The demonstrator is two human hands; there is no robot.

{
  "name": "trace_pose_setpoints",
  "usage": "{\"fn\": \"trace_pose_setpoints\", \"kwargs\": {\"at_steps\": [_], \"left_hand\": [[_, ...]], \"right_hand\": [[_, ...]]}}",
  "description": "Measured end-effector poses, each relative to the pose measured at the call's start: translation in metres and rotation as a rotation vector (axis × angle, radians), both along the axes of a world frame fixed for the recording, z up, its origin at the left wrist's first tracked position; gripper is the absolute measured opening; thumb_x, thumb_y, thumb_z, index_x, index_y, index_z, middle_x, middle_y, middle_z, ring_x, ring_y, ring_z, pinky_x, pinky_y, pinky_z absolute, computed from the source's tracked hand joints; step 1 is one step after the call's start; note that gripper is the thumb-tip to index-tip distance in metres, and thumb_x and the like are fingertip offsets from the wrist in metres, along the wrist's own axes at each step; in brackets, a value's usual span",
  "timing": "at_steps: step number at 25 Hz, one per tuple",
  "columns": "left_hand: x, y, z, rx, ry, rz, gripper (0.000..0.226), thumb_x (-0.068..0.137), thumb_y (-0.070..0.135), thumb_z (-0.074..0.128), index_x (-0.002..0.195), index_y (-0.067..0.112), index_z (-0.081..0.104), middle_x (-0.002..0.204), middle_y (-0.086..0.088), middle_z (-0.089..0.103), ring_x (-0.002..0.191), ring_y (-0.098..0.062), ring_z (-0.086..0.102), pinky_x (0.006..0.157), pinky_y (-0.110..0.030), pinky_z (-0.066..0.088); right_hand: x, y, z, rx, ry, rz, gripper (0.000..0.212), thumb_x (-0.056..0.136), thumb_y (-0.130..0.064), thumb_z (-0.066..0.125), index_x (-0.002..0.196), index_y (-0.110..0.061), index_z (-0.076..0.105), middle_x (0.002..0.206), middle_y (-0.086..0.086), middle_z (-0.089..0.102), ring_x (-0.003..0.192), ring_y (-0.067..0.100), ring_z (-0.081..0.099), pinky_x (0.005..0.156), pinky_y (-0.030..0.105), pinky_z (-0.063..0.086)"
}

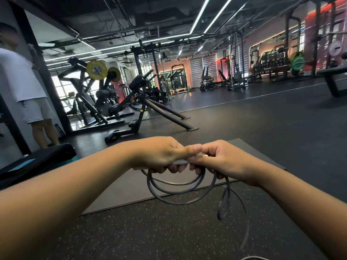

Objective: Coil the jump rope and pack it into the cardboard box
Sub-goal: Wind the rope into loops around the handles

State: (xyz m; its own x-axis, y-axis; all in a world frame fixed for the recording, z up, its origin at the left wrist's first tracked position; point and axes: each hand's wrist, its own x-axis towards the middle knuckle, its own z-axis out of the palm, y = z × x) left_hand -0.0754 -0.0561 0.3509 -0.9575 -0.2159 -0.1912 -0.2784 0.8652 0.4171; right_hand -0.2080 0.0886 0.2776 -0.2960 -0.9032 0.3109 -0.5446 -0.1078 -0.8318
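A wide gym floor [262,128] of dark speckled rubber fills the view, with weight machines [105,94] and racks ranged behind and another person [28,91] standing at the far left edge. On the floor just ahead lies a grey mat [131,192], and at the left a black padded bench [37,160] carries a flat blue-edged item. Above the mat both forearms reach forward and the hands meet. The left hand [159,154] is clenched round a pale handle [180,162] of the jump rope [178,194], thumb laid along the top, with several grey loops hanging beneath its fingers. The right hand [223,160] grips the same bundle just beside it, fingers curled over the handle end and the cord. A loose, blurred tail of cord [227,203] hangs down from the right hand towards the floor. The coiling step looks to be well under way, with a few turns gathered and some slack left to take in. The next move probably calls for the right hand to draw up the hanging tail into another loop of matching size while the left keeps the bundle pinned. No cardboard box can be seen here, so packing must wait until it is found.
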Motion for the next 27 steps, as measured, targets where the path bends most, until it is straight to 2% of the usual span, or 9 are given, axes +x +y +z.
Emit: {"fn": "trace_pose_setpoints", "kwargs": {"at_steps": [6, 9, 11, 16, 19, 21, 23, 24, 27], "left_hand": [[0.013, -0.017, -0.002, -0.165, 0.191, 0.008, 0.059, 0.093, 0.069, 0.04, 0.063, 0.019, 0.053, 0.048, 0.011, 0.051, 0.042, -0.009, 0.039, 0.045, -0.015, 0.034], [0.029, -0.033, -0.002, 0.042, 0.266, 0.077, 0.059, 0.085, 0.074, 0.044, 0.064, 0.019, 0.051, 0.053, 0.007, 0.047, 0.044, -0.014, 0.032, 0.041, -0.021, 0.028], [0.034, -0.036, -0.002, 0.213, 0.323, 0.138, 0.057, 0.086, 0.073, 0.048, 0.063, 0.022, 0.047, 0.055, 0.005, 0.041, 0.045, -0.014, 0.027, 0.043, -0.022, 0.023], [0.031, -0.033, -0.007, 0.506, 0.546, 0.275, 0.056, 0.088, 0.072, 0.051, 0.064, 0.023, 0.038, 0.055, 0.006, 0.03, 0.043, -0.013, 0.021, 0.044, -0.024, 0.021], [0.022, -0.024, -0.015, 0.783, 0.723, 0.338, 0.056, 0.086, 0.073, 0.051, 0.065, 0.022, 0.039, 0.054, 0.008, 0.03, 0.039, -0.01, 0.023, 0.039, -0.022, 0.026], [0.016, -0.017, -0.02, 0.871, 0.786, 0.372, 0.057, 0.085, 0.074, 0.052, 0.063, 0.024, 0.039, 0.052, 0.009, 0.031, 0.038, -0.009, 0.024, 0.038, -0.022, 0.027], [0.013, -0.014, -0.021, 0.919, 0.839, 0.405, 0.057, 0.085, 0.074, 0.053, 0.062, 0.024, 0.04, 0.052, 0.009, 0.031, 0.037, -0.008, 0.025, 0.037, -0.023, 0.027], [0.014, -0.014, -0.019, 0.95, 0.882, 0.429, 0.056, 0.086, 0.074, 0.052, 0.063, 0.024, 0.04, 0.051, 0.01, 0.031, 0.037, -0.008, 0.024, 0.036, -0.022, 0.027], [0.015, -0.014, -0.008, 1.1, 1.054, 0.493, 0.056, 0.09, 0.073, 0.049, 0.063, 0.025, 0.039, 0.048, 0.01, 0.031, 0.034, -0.006, 0.023, 0.033, -0.021, 0.024]], "right_hand": [[-0.015, 0.01, 0.001, 0.017, -0.05, -0.031, 0.046, 0.087, -0.054, 0.068, 0.083, -0.008, 0.074, 0.063, 0.012, 0.064, 0.048, 0.015, 0.039, 0.043, 0.028, 0.036], [-0.027, 0.014, -0.005, 0.004, -0.063, -0.069, 0.05, 0.092, -0.049, 0.066, 0.068, -0.006, 0.059, 0.053, 0.008, 0.046, 0.046, 0.017, 0.046, 0.065, 0.038, 0.061], [-0.033, 0.015, -0.012, 0.025, -0.054, -0.089, 0.056, 0.091, -0.053, 0.066, 0.065, -0.005, 0.053, 0.054, 0.011, 0.042, 0.05, 0.022, 0.05, 0.086, 0.044, 0.062], [-0.032, 0.006, -0.018, -0.007, 0.049, -0.229, 0.062, 0.098, -0.053, 0.053, 0.062, -0.004, 0.067, 0.064, 0.013, 0.075, 0.067, 0.017, 0.072, 0.082, 0.029, 0.051], [-0.015, -0.008, -0.023, -0.239, -0.323, -0.096, 0.051, 0.098, -0.045, 0.053, 0.072, -0.003, 0.066, 0.088, 0.023, 0.076, 0.097, 0.019, 0.075, 0.094, 0.04, 0.053], [-0.01, -0.017, -0.024, -0.379, -0.696, 0.0, 0.041, 0.095, -0.041, 0.059, 0.076, -0.005, 0.06, 0.085, 0.018, 0.071, 0.098, 0.023, 0.074, 0.107, 0.052, 0.051], [-0.009, -0.017, -0.019, -0.455, -0.934, 0.032, 0.039, 0.097, -0.038, 0.058, 0.068, -0.013, 0.053, 0.05, 0.005, 0.05, 0.057, 0.02, 0.069, 0.097, 0.051, 0.058], [-0.008, -0.016, -0.016, -0.452, -0.948, 0.03, 0.038, 0.098, -0.039, 0.057, 0.069, -0.015, 0.054, 0.042, -0.002, 0.036, 0.038, 0.013, 0.052, 0.081, 0.046, 0.063], [-0.01, -0.013, -0.019, -0.355, -0.808, 0.0, 0.037, 0.095, -0.047, 0.058, 0.097, -0.011, 0.067, 0.051, -0.007, 0.022, 0.038, 0.009, 0.018, 0.042, 0.026, 0.041]]}}
